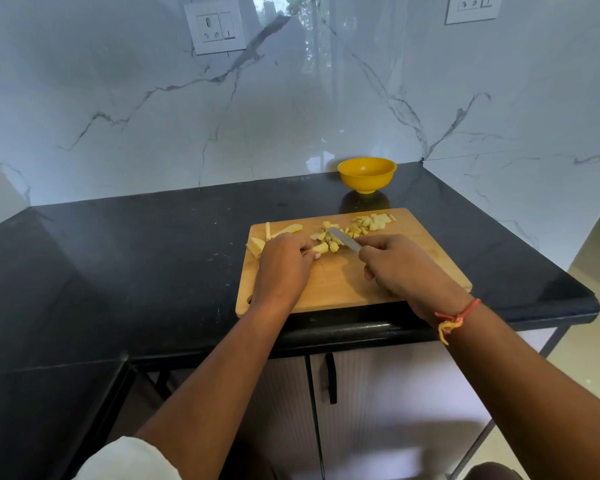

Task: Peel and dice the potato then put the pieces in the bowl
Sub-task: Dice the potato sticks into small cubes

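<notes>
Potato strip [321, 248] lies on the cutting board [343, 285], pinned under curled fingertips [315, 256] of the left hand [283, 263]; the right hand [397, 268] grips the knife [343, 240], blade just beside those fingertips. Diced pieces [371, 223] lie beyond, yellow bowl [367, 174] farther back.

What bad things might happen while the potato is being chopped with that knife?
1. The left hand pinches the potato piece right beside the knife held by the right hand; a slip could nick a fingertip.
2. The diced pieces are heaped near the far edge of the cutting board, so some may tumble onto the counter instead of reaching the yellow bowl.
</notes>
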The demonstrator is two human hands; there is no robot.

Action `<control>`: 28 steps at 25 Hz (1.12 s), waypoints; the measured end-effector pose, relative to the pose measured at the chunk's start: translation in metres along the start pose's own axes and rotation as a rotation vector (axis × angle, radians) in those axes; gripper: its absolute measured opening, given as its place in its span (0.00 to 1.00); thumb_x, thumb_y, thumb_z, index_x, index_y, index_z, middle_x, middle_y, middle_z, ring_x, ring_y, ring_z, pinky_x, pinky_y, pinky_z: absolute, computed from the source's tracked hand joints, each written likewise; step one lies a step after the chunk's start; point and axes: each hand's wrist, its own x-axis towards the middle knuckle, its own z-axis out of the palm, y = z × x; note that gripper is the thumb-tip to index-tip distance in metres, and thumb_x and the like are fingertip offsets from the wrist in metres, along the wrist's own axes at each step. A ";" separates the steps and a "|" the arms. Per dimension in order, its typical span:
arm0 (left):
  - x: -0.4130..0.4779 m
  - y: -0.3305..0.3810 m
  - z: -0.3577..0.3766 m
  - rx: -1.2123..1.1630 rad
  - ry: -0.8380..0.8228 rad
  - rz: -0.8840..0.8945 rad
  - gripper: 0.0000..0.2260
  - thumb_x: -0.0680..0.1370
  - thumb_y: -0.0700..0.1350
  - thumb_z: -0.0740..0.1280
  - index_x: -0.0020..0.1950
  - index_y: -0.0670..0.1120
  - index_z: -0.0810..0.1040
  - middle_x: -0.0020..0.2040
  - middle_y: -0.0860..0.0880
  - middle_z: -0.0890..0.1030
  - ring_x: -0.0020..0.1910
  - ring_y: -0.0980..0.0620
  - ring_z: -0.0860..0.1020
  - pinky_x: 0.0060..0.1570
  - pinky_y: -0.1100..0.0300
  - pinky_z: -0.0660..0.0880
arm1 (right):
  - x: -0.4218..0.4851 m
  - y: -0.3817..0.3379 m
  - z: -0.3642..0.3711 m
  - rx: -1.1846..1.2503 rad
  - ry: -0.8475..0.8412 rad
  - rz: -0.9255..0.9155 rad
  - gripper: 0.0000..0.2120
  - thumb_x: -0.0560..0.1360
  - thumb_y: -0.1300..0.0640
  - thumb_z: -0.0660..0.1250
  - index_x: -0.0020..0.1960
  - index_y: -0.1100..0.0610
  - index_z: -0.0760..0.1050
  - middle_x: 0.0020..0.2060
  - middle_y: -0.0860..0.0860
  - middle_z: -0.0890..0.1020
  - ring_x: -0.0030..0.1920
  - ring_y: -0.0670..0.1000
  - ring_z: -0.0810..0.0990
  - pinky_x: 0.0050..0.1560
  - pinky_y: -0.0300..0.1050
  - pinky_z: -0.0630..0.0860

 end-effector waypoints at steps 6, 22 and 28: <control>0.001 0.001 -0.001 0.057 -0.012 -0.004 0.04 0.78 0.47 0.70 0.47 0.50 0.86 0.41 0.55 0.83 0.40 0.59 0.76 0.40 0.65 0.70 | -0.002 -0.010 0.016 -0.442 0.056 -0.197 0.20 0.82 0.51 0.60 0.73 0.42 0.71 0.49 0.48 0.83 0.45 0.47 0.80 0.43 0.39 0.74; 0.002 0.001 0.000 -0.015 0.002 -0.022 0.05 0.78 0.46 0.70 0.46 0.49 0.86 0.46 0.54 0.85 0.43 0.62 0.76 0.40 0.75 0.64 | -0.001 -0.016 0.025 -0.899 -0.073 -0.162 0.28 0.82 0.57 0.58 0.79 0.39 0.58 0.53 0.54 0.76 0.52 0.54 0.77 0.51 0.51 0.78; 0.002 0.002 -0.001 0.015 0.003 -0.001 0.05 0.79 0.45 0.70 0.48 0.49 0.86 0.45 0.55 0.84 0.38 0.64 0.73 0.38 0.73 0.63 | -0.009 -0.001 0.007 -0.902 0.053 -0.235 0.26 0.84 0.53 0.55 0.79 0.36 0.56 0.43 0.50 0.73 0.42 0.51 0.76 0.42 0.47 0.80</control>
